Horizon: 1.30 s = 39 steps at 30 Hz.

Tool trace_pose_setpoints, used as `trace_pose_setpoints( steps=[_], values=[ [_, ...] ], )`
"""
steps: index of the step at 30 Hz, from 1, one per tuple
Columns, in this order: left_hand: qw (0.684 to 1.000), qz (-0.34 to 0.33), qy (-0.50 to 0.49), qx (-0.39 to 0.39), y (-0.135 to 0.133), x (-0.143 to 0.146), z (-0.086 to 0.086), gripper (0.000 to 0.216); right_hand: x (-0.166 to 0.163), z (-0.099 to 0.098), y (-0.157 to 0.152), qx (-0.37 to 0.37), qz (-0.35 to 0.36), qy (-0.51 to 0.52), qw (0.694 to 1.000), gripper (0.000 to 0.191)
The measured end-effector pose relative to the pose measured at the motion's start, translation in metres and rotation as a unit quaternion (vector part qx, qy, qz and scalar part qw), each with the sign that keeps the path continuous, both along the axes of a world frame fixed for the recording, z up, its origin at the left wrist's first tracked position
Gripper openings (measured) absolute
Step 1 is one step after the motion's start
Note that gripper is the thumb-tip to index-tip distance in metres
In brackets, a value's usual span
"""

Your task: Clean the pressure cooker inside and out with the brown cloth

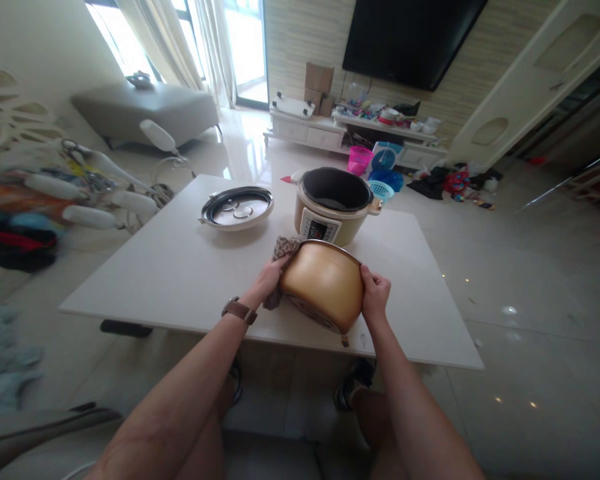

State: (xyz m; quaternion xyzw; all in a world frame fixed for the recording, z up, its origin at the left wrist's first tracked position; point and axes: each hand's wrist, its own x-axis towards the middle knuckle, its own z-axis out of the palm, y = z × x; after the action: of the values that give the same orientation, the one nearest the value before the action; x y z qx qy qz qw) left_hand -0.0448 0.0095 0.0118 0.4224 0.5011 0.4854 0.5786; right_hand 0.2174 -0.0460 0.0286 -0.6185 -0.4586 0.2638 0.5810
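Golden pot: it is a round inner pot (325, 280), held over the near part of the table, between the two hands. I cannot tell whether its lower edge touches the table top.
Axis of the pot: it is tilted; the base is turned down and toward the person, the mouth faces up and away, to the cooker side.
Right hand: this hand (375, 293) grips the right side of the pot at the rim, fingers bent in and thumb near the rim; how far the fingers reach inside is hidden.
Left hand: this hand (269, 279) is closed against the left side of the pot, with a patterned cloth (286, 248) bunched between; the fingertips are covered.
Nearer hand: neither one clearly, because both are in contact with the pot, on opposite sides.
Cooker body: the cooker (353, 225) stands upright just beyond the pot, its dark cavity facing up, its control panel toward the person. The pot's far rim overlaps it in the view; contact is not certain.
Lid: it lies (240, 212) left of the cooker, apart from it, metal inner side up.
Table: the white table (180, 267) carries cooker and lid.
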Motion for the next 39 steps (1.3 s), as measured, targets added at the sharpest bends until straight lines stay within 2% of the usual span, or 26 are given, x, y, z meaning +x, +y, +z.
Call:
trace_pose_setpoints(
  steps=[3, 7, 10, 12, 15, 17, 19, 21, 23, 26, 28, 30, 32, 34, 37, 39],
  values=[
    [0.999, 0.021, -0.014, -0.041, 0.001, 0.001, -0.005, 0.053, 0.001, -0.001, 0.002, -0.002, 0.006, 0.005, 1.000, 0.070],
    [0.999, 0.043, -0.006, 0.003, -0.003, 0.003, 0.001, 0.050, -0.001, 0.000, 0.005, -0.014, 0.009, 0.006, 1.000, 0.071],
    [0.994, 0.026, 0.052, 0.092, -0.008, -0.001, 0.010, 0.051, -0.005, -0.001, 0.005, -0.019, 0.008, 0.000, 1.000, 0.071],
    [0.976, 0.001, 0.105, 0.188, -0.013, -0.006, 0.019, 0.051, -0.007, -0.002, 0.005, -0.021, 0.007, -0.011, 1.000, 0.071],
    [0.916, -0.096, 0.173, 0.349, -0.019, -0.016, 0.034, 0.056, -0.009, -0.004, 0.005, -0.026, 0.012, -0.020, 0.999, 0.070],
    [0.879, -0.156, 0.202, 0.402, -0.021, -0.021, 0.042, 0.059, -0.009, -0.006, 0.006, -0.028, 0.015, -0.017, 0.999, 0.071],
    [0.874, -0.172, 0.207, 0.404, -0.020, -0.022, 0.045, 0.062, -0.009, -0.007, 0.006, -0.028, 0.013, -0.016, 0.999, 0.072],
    [0.899, -0.146, 0.186, 0.369, -0.016, -0.022, 0.040, 0.066, -0.009, -0.007, 0.006, -0.026, 0.008, -0.016, 1.000, 0.072],
    [0.939, -0.106, 0.150, 0.290, -0.011, -0.021, 0.030, 0.065, -0.010, -0.006, 0.006, -0.024, 0.002, -0.013, 1.000, 0.072],
    [0.989, -0.052, 0.082, 0.114, -0.005, -0.019, 0.012, 0.061, -0.010, -0.005, 0.006, -0.022, -0.003, -0.009, 1.000, 0.073],
    [0.998, -0.047, 0.033, 0.018, -0.003, -0.018, 0.003, 0.061, -0.010, -0.005, 0.006, -0.021, -0.002, -0.012, 1.000, 0.073],
    [0.998, -0.050, 0.007, -0.021, -0.003, -0.017, 0.000, 0.058, -0.008, -0.005, 0.006, -0.020, 0.001, -0.016, 1.000, 0.073],
    [0.999, -0.045, 0.011, -0.012, -0.004, -0.015, 0.002, 0.055, -0.007, -0.005, 0.005, -0.019, 0.004, -0.021, 1.000, 0.073],
    [0.999, -0.025, 0.035, 0.032, -0.008, -0.015, 0.007, 0.056, -0.007, -0.005, 0.005, -0.018, 0.006, -0.021, 1.000, 0.073],
    [0.976, -0.030, 0.115, 0.180, -0.015, -0.016, 0.021, 0.056, -0.009, -0.005, 0.005, -0.019, 0.006, -0.015, 1.000, 0.073],
    [0.931, -0.081, 0.180, 0.307, -0.021, -0.017, 0.033, 0.056, -0.011, -0.006, 0.006, -0.019, 0.004, -0.010, 1.000, 0.073]
  ],
)
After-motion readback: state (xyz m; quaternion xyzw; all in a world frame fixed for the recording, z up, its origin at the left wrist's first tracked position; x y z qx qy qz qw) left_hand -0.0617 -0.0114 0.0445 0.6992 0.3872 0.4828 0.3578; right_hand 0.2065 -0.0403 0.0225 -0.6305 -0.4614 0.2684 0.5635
